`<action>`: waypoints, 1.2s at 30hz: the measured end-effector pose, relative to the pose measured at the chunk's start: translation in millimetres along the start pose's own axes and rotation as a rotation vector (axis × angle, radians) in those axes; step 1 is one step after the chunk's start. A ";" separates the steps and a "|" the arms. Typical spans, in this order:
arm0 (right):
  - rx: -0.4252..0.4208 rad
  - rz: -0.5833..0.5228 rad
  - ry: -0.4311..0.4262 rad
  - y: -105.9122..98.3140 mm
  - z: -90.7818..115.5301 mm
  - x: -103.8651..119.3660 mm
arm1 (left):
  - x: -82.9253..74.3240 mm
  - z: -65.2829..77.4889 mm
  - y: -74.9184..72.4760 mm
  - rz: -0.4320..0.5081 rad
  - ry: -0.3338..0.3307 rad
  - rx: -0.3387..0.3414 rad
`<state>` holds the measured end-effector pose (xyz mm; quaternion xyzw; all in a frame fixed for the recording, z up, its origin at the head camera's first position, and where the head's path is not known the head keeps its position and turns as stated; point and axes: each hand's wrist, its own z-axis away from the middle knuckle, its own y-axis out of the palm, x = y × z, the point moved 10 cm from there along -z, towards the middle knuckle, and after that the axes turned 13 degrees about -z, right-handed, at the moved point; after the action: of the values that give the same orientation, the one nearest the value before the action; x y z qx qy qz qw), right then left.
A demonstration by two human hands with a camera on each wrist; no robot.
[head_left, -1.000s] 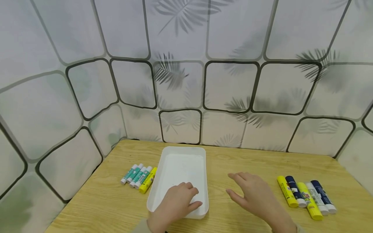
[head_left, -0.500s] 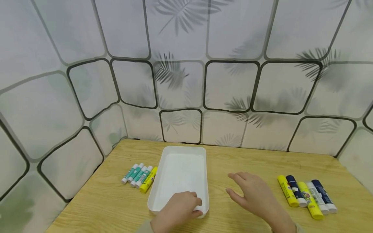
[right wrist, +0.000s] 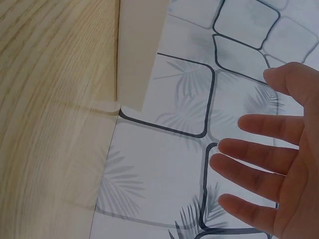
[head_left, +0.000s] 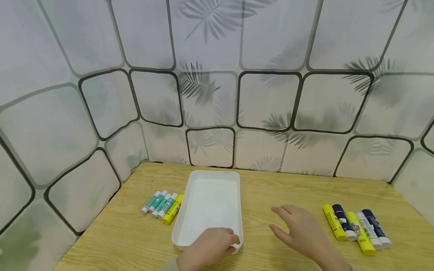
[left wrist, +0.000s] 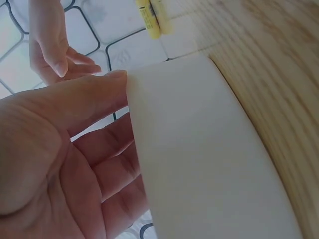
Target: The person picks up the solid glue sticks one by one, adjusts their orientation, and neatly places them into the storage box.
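Observation:
A white rectangular tray [head_left: 211, 203] lies on the wooden table. At its near right corner my left hand [head_left: 211, 246] pinches the rim. The left wrist view shows the thumb tip at the edge of the tray wall [left wrist: 204, 149], with the other fingers reaching behind it on the inner side. To the right of the tray, my right hand [head_left: 303, 233] hovers over the table with fingers spread and nothing in them. From the right wrist, the tray's side [right wrist: 139, 50] appears beyond the extended fingers [right wrist: 249, 172].
Left of the tray lie several green-and-white glue sticks [head_left: 162, 205] and a yellow glue stick [head_left: 173, 209]. Several larger yellow, white and dark blue glue sticks [head_left: 361, 233] lie at the right. A patterned curtain [head_left: 264, 101] hangs behind the table [head_left: 271, 192].
My left hand has moved right and toward me, from over the tray's near end to its near right corner, and closed on the rim. My right hand has drifted slightly right and down.

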<state>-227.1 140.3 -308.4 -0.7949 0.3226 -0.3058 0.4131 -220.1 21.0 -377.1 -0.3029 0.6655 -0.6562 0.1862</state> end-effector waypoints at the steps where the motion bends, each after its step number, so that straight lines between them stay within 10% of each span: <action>1: -0.002 0.002 0.000 -0.7 1.1 -0.4 | -1.0 -0.4 -0.1 -0.002 0.007 -0.001; 36: -0.024 0.000 -0.006 -1.4 6.1 -13.2 | -16.8 5.5 -1.5 -0.157 0.098 0.051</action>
<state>-230.2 153.9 -313.0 -0.8006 0.3250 -0.2995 0.4045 -203.7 27.8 -378.5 -0.3168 0.6310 -0.6997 0.1089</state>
